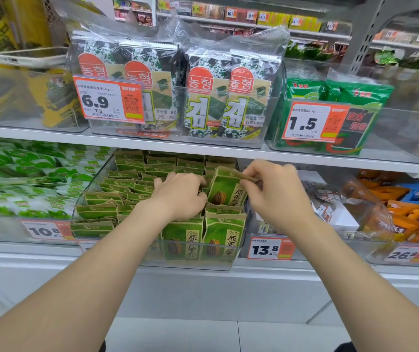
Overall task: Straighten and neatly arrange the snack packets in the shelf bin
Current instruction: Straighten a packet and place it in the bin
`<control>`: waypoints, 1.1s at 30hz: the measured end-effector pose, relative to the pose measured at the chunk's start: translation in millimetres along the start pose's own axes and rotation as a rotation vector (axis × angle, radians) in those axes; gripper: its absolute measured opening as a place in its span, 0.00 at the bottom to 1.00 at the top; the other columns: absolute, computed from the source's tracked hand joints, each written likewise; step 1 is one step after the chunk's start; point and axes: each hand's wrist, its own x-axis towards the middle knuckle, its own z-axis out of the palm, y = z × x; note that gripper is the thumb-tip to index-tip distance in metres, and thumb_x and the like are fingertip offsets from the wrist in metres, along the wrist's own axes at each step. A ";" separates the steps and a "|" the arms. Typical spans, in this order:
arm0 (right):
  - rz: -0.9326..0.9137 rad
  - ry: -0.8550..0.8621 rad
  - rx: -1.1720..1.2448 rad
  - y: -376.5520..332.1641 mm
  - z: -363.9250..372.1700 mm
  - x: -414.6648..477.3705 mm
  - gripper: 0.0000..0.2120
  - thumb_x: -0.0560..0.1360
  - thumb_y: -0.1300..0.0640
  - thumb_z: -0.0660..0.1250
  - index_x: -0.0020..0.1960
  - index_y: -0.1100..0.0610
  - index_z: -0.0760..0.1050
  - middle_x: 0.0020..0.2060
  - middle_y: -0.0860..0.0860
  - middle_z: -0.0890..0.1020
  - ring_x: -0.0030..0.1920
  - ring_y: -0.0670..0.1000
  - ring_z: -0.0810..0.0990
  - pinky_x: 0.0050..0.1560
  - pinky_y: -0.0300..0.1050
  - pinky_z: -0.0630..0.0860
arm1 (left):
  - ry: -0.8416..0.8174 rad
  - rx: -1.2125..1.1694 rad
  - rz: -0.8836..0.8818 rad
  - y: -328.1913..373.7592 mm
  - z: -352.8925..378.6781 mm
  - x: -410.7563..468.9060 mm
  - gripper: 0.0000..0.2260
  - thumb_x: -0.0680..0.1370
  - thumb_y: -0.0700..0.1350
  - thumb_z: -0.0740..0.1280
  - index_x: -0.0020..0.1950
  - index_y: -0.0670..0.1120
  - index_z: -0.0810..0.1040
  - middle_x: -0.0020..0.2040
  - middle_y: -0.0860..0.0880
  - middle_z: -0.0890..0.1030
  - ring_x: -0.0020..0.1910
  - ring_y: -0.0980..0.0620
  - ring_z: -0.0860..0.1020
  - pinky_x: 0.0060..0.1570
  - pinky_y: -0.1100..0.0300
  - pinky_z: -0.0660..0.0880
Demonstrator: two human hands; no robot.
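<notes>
In the clear plastic bin (pixel 218 265), flat green-and-kraft paper packets (pixel 117 196) stood in crinkled rows. Our left hand (pixel 178 196) curled its fingers over packet tops mid-bin. Our right hand (pixel 274 191) pinched one raised packet (pixel 225 190) by its top seam, near the bin's right wall.

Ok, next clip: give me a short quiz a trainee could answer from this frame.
1. True or false: the right hand pinches the top edge of a green packet.
2. The price tag just right of the bin reads: A 6.9, B 13.8, C 1.5?
3. Fill in: the seaweed packs stand on the shelf ___ the bin.
Key: 1 true; 2 B; 3 above.
</notes>
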 end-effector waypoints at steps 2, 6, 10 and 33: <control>-0.022 0.129 0.054 -4.6 -10.8 -3.3 0.03 0.77 0.57 0.72 0.47 0.50 0.79 0.37 0.46 0.85 0.39 0.56 0.84 0.43 0.56 0.82 | 0.037 -0.026 0.016 1.9 -1.2 -0.8 0.19 0.86 0.50 0.59 0.76 0.56 0.75 0.67 0.48 0.80 0.73 0.39 0.70 0.72 0.33 0.61; -0.037 0.390 0.128 -16.8 -29.0 -10.2 0.02 0.78 0.60 0.72 0.48 0.55 0.80 0.36 0.46 0.83 0.35 0.51 0.83 0.38 0.53 0.80 | 0.083 -0.057 0.025 5.8 -4.9 -2.6 0.18 0.85 0.47 0.55 0.69 0.54 0.81 0.47 0.52 0.82 0.63 0.43 0.77 0.70 0.36 0.63; -0.058 0.508 0.141 -23.0 -36.4 -12.6 0.04 0.81 0.63 0.68 0.55 0.59 0.79 0.45 0.50 0.83 0.42 0.52 0.81 0.43 0.49 0.78 | 0.097 -0.082 0.024 9.0 -7.5 -6.1 0.18 0.85 0.48 0.56 0.67 0.54 0.83 0.46 0.55 0.83 0.59 0.45 0.77 0.72 0.34 0.62; 0.388 0.297 0.297 -45.1 -57.2 -41.9 0.12 0.80 0.57 0.66 0.38 0.54 0.78 0.27 0.50 0.79 0.35 0.56 0.78 0.47 0.54 0.76 | 0.192 -0.009 0.205 19.0 -3.4 -60.0 0.17 0.84 0.49 0.56 0.52 0.59 0.86 0.58 0.58 0.72 0.59 0.53 0.63 0.67 0.44 0.60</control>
